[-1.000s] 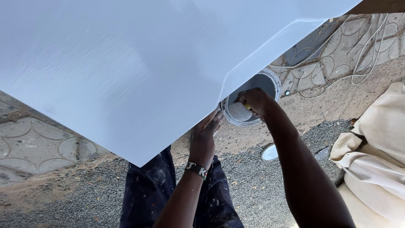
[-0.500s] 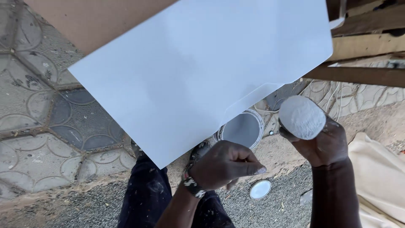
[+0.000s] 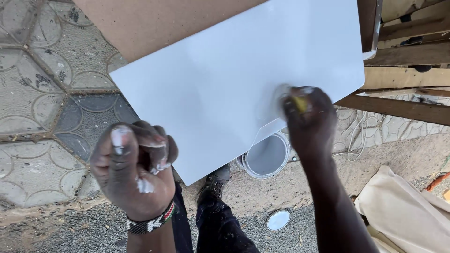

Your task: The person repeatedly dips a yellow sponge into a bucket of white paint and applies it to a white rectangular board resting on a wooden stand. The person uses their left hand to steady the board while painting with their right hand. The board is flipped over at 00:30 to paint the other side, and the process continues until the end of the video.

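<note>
Right hand (image 3: 307, 115) is pressed flat-ish against the white painted panel (image 3: 220, 89), fingers curled tight around a yellow sponge applicator (image 3: 300, 103); only a sliver of yellow shows between the fingers, and a blurred pale smear sits on the panel just left of the knuckles. Contact point is near the panel's lower edge, right above the notch cut into that edge. Left hand (image 3: 133, 168) is off the panel, raised close to the camera and down-left of the right hand, balled into a fist with white paint on the thumbnail and fingertips; can't tell whether anything is inside the fist. Beaded wristband (image 3: 150, 222) sits on that wrist. Open paint can (image 3: 267, 157) stands on the ground directly below the right hand, just under the panel's notch, white inside, partly hidden by the panel edge. Its round lid (image 3: 278, 219) lies on the gravel further below, near the right forearm, apart from the can. A shoe (image 3: 215, 180) and dark paint-spattered trousers (image 3: 220, 225) show between the two arms. Brown board (image 3: 154, 23) lies under the panel above the left hand. Cream cloth (image 3: 403, 215) is bunched on the ground right of the right forearm. Wooden beams (image 3: 408, 56) run right of the panel. Patterned paving (image 3: 42, 107) fills the area left of the left hand.
</note>
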